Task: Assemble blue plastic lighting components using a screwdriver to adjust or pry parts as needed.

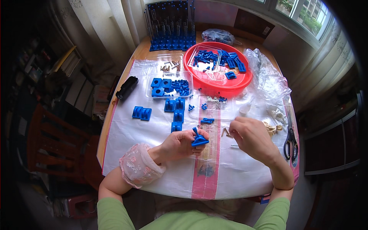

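My left hand [177, 145] grips a small blue plastic bracket [199, 141] with a short lever sticking up from it. Over the table's right half, my right hand [251, 137] is closed with its fingers curled down; whatever they may hold is hidden. Beside its fingertips lie a few brass-coloured pins [226, 132], and a thin metal rod [234, 145] shows just left of the hand. Between the hands and slightly farther off rests a blue lever piece [207, 120]. Several blue brackets [179, 115] stand in a column beyond my left hand, with two more blue brackets [142, 112] farther left.
Clear plastic boxes [148, 92] hold blue parts and brass pins. A red basin [241, 82] with blue pieces stands at the back, near a rack of springs and rods [172, 42]. Small nuts [214, 101], scissors [291, 145], a black case [127, 87] and plastic bags [268, 76] lie around.
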A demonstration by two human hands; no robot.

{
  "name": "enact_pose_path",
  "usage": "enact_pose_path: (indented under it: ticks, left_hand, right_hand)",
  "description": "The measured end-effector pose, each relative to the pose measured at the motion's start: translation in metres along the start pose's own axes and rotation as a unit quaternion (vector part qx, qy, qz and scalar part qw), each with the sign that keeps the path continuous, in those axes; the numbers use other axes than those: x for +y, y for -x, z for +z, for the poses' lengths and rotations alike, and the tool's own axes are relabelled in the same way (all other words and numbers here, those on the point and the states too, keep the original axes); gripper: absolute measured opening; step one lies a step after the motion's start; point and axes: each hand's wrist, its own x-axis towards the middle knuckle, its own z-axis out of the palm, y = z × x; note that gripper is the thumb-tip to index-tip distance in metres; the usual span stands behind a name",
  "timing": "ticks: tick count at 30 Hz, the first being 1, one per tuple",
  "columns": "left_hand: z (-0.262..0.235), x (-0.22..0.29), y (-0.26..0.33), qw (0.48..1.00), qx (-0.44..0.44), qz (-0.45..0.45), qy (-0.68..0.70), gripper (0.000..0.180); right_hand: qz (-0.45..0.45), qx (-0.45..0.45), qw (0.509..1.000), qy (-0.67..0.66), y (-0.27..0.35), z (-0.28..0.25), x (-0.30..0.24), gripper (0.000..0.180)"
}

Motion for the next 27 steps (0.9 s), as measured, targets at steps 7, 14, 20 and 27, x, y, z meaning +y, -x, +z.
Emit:
enact_pose_path:
  ticks: [7, 14, 20, 27]
  left_hand:
    - [0.008, 0.000, -0.002, 0.998, 0.049, 0.012, -0.027, 0.038]
    - [0.002, 0.000, -0.004, 0.999, 0.028, 0.020, -0.010, 0.039]
    - [-0.008, -0.001, 0.002, 1.000, -0.002, 0.016, 0.015, 0.041]
    - [0.005, -0.004, -0.002, 0.994, 0.071, 0.030, -0.071, 0.041]
  right_hand:
    - [0.061, -0.058, 0.996, 0.041, -0.001, 0.031, 0.026, 0.009]
    - [0.065, -0.107, 0.992, 0.011, -0.001, 0.036, 0.026, 0.008]
    - [0.041, -0.023, 0.979, -0.198, -0.008, 0.005, -0.006, 0.007]
    - [-0.050, 0.057, 0.961, -0.266, -0.004, 0.014, -0.023, 0.014]
